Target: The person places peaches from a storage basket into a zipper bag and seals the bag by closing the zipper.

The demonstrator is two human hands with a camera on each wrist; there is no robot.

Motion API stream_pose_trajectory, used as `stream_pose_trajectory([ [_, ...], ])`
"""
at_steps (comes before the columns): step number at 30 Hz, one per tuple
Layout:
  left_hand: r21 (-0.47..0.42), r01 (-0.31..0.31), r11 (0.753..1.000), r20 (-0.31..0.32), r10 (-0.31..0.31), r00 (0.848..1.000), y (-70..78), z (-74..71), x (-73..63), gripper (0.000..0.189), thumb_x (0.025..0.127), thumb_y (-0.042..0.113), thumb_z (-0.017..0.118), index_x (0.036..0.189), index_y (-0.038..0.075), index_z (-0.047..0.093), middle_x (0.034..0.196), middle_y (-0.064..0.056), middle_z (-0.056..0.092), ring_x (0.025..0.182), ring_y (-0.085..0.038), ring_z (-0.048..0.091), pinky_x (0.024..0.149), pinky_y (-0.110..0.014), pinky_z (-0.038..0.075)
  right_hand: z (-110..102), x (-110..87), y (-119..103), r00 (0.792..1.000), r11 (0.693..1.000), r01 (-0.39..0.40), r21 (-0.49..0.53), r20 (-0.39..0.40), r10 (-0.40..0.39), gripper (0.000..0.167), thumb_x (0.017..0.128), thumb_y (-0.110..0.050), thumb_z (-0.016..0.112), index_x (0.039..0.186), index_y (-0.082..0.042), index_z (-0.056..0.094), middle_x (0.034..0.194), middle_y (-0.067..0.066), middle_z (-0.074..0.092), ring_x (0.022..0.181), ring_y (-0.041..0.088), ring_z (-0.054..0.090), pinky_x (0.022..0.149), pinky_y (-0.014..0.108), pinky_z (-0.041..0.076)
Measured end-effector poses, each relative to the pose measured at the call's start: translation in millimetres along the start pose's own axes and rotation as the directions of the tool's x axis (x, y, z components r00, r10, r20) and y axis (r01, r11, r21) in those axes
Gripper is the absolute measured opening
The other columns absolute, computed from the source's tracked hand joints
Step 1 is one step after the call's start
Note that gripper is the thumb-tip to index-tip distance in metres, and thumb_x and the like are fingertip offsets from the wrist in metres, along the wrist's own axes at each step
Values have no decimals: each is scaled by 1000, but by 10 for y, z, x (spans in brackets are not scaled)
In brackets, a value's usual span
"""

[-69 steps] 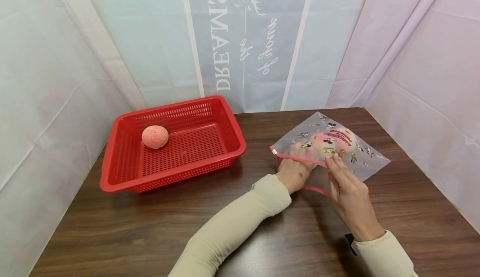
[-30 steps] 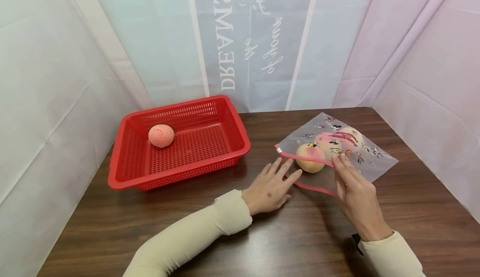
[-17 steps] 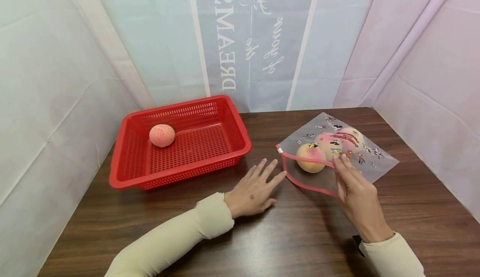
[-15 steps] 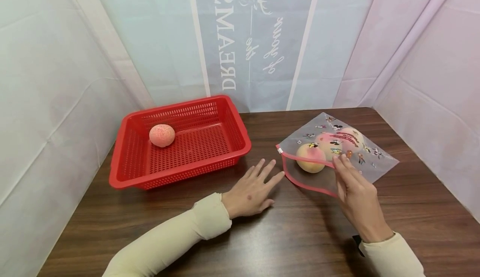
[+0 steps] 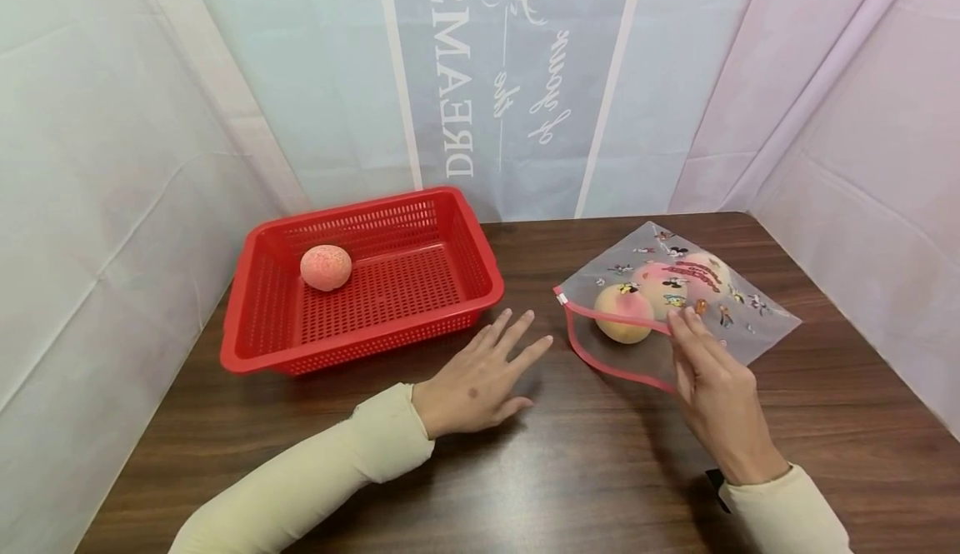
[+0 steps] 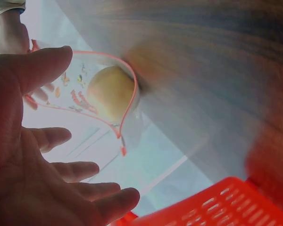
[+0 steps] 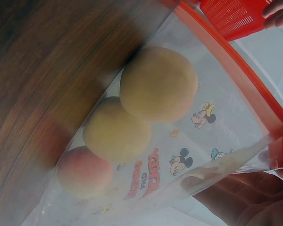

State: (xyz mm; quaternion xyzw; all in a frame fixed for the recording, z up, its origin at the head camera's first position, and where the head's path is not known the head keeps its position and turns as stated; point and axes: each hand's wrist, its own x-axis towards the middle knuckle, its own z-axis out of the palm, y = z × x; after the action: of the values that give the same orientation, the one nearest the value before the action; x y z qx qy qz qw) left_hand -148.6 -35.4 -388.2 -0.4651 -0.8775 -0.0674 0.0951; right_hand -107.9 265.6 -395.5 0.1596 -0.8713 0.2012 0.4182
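My right hand (image 5: 716,396) pinches the upper edge of a clear zip bag (image 5: 765,329) printed with cartoon figures, holding its red-trimmed mouth apart. Three peaches show through the plastic in the right wrist view, the nearest peach (image 7: 158,84) just inside the mouth. My left hand (image 5: 476,383) is spread palm down over the table, between the bag and a red basket (image 5: 375,350), with nothing in its fingers. Inside the basket, toward its left end, lies one pink speckled peach (image 5: 326,268). In the left wrist view the bag's mouth (image 6: 132,77) faces my left palm.
Both arms reach across a dark wooden table (image 5: 585,487). A printed curtain (image 5: 517,121) hangs along the back edge, with pale cloth walls at the left and right. The white slider (image 5: 561,296) sits at the left end of the bag's mouth.
My left hand has come out of the bag and moved left toward the basket, leaving a peach near the mouth. The right hand keeps hold of the bag's edge.
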Motion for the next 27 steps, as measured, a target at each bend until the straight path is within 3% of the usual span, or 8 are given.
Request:
stream_pose_trajectory([
  [9, 8, -36, 999, -57, 37, 998, -28, -169, -125, 77, 90, 35, 74, 153, 9, 37, 158, -25, 27, 145, -46, 25, 118, -47, 25, -11, 21, -10, 1000, 1000, -2, -11, 1, 2, 60, 72, 18, 77, 128, 3, 65, 127, 24, 63, 111, 43, 64, 92, 47, 44],
  [21, 5, -66, 998, -128, 66, 990, -126, -405, -270, 77, 89, 33, 76, 151, 5, 41, 157, -26, 29, 144, -46, 27, 117, -47, 26, -27, 23, -35, 999, 1000, -26, -17, 30, 26, 57, 77, 16, 75, 131, 2, 63, 131, 24, 61, 113, 43, 63, 94, 45, 43],
  [23, 1, -54, 999, -126, 54, 991, -154, -445, -296, 77, 88, 32, 77, 151, 6, 40, 157, -25, 29, 144, -46, 28, 116, -47, 27, -32, 19, -39, 999, 999, -32, -16, 39, 33, 53, 82, 13, 73, 132, 1, 63, 131, 24, 60, 114, 43, 62, 93, 46, 43],
  [27, 16, -31, 999, -132, 33, 991, -218, -513, -358, 78, 87, 31, 78, 150, 5, 42, 155, -26, 33, 141, -49, 31, 115, -49, 30, -28, 18, -41, 998, 999, -35, -6, 45, 35, 35, 99, -8, 60, 133, 0, 62, 132, 23, 59, 114, 43, 62, 93, 46, 44],
])
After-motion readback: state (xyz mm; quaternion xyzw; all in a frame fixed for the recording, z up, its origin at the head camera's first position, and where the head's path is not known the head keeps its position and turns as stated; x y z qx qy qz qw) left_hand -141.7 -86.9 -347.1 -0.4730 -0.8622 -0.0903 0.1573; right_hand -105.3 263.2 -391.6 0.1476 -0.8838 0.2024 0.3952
